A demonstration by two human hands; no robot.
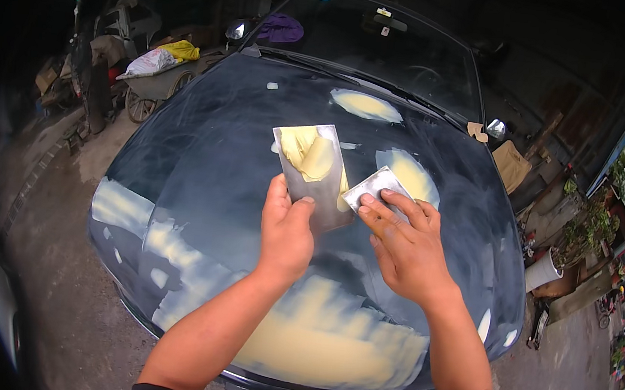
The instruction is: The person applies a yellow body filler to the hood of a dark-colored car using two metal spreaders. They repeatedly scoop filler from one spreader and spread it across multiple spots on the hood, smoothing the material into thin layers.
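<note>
My left hand is closed round the lower part of a flat grey mixing board, held tilted above the car hood. A mound of pale yellow body filler lies on the board's upper half, with some more along its right edge. In my right hand is a small metal spreader, pinched with the fingers laid over its face. The spreader is close to the board's right edge. Below both hands, the dark hood carries smeared filler patches, the largest along its front.
Behind the hood rises the windshield, with a purple cloth at its left side. A wheelbarrow loaded with bags stands at the left. To the right are a white plant pot and a brown sheet.
</note>
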